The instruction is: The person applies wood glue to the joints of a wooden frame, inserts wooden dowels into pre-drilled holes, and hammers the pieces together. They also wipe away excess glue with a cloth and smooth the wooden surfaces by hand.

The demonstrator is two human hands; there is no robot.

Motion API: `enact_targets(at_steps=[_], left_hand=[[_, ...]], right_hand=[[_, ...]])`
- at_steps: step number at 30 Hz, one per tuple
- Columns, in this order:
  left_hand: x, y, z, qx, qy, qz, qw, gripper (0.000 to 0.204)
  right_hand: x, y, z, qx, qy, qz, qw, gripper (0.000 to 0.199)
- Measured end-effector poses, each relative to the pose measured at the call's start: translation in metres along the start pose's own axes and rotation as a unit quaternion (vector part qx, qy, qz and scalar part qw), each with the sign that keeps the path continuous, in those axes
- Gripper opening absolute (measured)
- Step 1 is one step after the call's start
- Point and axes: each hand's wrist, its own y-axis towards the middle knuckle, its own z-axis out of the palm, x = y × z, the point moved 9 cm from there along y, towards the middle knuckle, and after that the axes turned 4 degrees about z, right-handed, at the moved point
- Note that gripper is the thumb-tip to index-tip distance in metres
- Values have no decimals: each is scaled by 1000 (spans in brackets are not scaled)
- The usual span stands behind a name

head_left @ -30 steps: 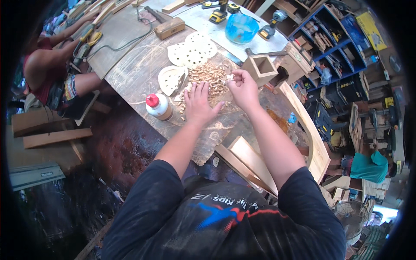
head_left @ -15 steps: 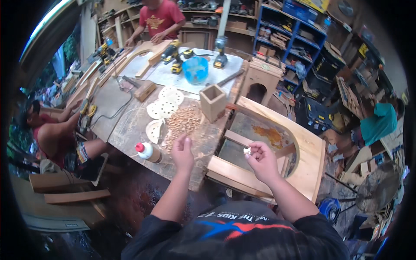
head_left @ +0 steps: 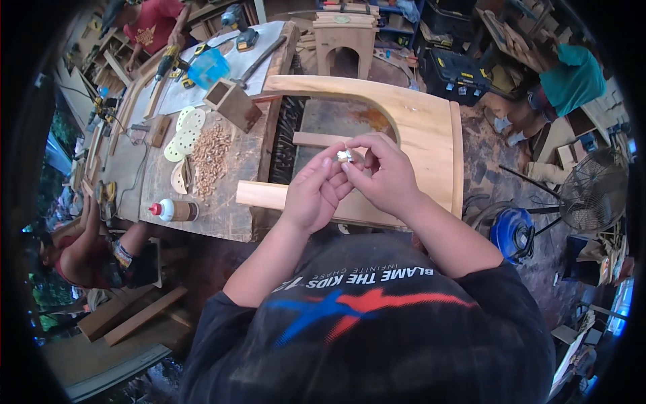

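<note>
My two hands meet above a pale wooden panel [head_left: 424, 135] with a rounded cut-out. In my right hand [head_left: 387, 172] a small crumpled white wad [head_left: 344, 155] is pinched between thumb and fingers; its material is too small to make out. My left hand [head_left: 315, 192] is cupped close beside it, palm up and fingers loosely apart, its fingertips near the wad. On the workbench to the left lie a heap of small wooden plugs [head_left: 210, 158], perforated sanding discs [head_left: 184, 137] and a white bottle with a red cap [head_left: 180, 210] on its side. A square wooden box [head_left: 232, 104] stands behind the heap.
Beyond the box are a blue translucent tub [head_left: 208, 67] and cordless drills [head_left: 168, 62]. Two people in red shirts are at the bench's left and far sides; another in teal [head_left: 579, 81] is at right. A floor fan [head_left: 592, 188] and blue machine [head_left: 513, 232] stand right.
My hands have come together, the left moving right from beside the plugs to the white wad. The view has shifted right. The bottle appears tipped over more clearly.
</note>
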Motion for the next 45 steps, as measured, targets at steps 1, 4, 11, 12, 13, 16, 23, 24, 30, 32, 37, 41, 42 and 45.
enact_targets(at_steps=[1,4,11,12,13,16,23,24,30,32,37,41,42,45], left_hand=[[6,0,4,-3,-1,1,1000,40],[25,0,8,-16,23,15,1000,37],[58,-2,14,-73,23,21,997,33],[61,-2,15,-68,7,16,998,31],[63,-1,17,-63,-8,12,998,30],[67,1,16,-86,2,-1,996,28],[73,2,7,-106,20,-20,994,24],[76,2,3,-118,28,-26,992,24],[80,1,-11,-141,18,-37,989,23],[77,3,-19,-157,12,-32,987,23],[53,10,-67,-239,90,34,966,24],[36,12,-85,-312,171,102,929,27],[34,9,-87,-327,180,124,919,29],[35,5,-83,-315,212,134,916,29]], right_hand=[[-4,-4,-7,-1,5,1,1000,35],[-19,-16,-22,11,12,16,1000,36],[-39,-36,-44,45,35,30,998,35],[-42,-39,-44,58,36,36,997,35],[-43,-39,-47,57,37,35,997,35],[-41,-41,-53,44,52,-2,998,31],[-64,-49,-48,53,101,86,990,19],[-69,-49,-49,57,106,104,987,18],[-72,-49,-42,88,78,108,987,14],[-83,-40,-51,78,49,111,989,14],[-161,35,-119,3,-140,158,977,17],[-203,82,-118,53,-185,132,972,18],[-203,92,-108,73,-203,101,971,19],[-210,103,-94,116,-248,71,959,20]])
